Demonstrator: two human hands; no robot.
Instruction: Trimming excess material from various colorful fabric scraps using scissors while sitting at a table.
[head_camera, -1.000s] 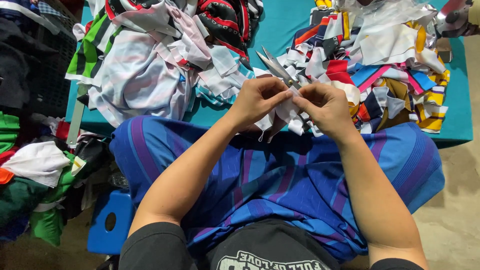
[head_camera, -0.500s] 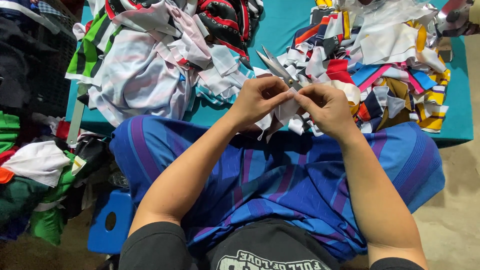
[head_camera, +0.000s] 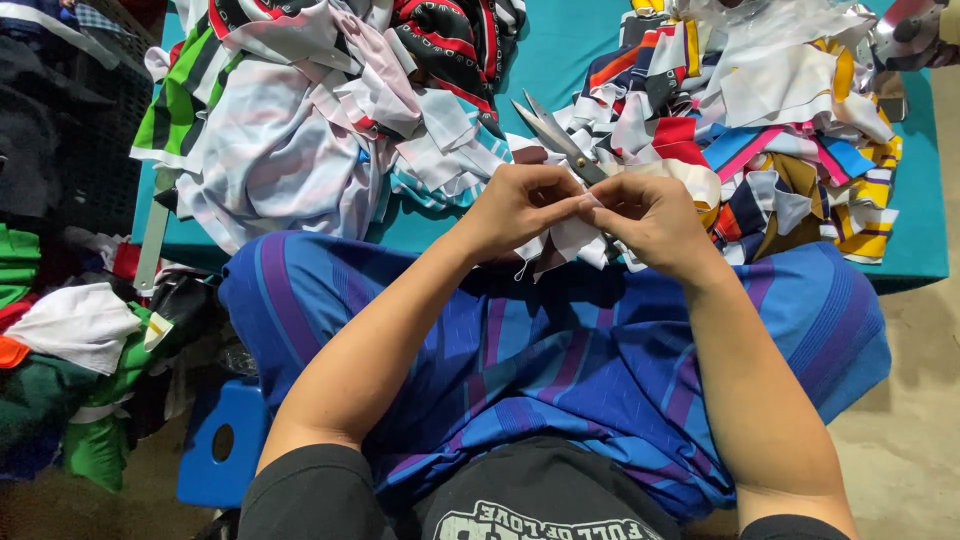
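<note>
My left hand (head_camera: 522, 208) and my right hand (head_camera: 650, 218) meet over my lap, both pinching a small white scrap of cloth (head_camera: 570, 240) that hangs between and below the fingers. A pair of metal scissors (head_camera: 555, 135) sticks up and to the left from my right hand, blades slightly apart; the handles are hidden in that hand. Under my forearms a large blue cloth with purple stripes (head_camera: 560, 360) covers my lap.
A teal table (head_camera: 575, 50) lies ahead with a heap of striped and patterned cloth (head_camera: 300, 110) on its left and a pile of colourful cut pieces (head_camera: 790, 140) on its right. More cloth (head_camera: 70, 340) is stacked at the left, above a blue stool (head_camera: 225, 440).
My hands have shifted only slightly and my fingers have worked the scrap a little. The scissors stay in the same place.
</note>
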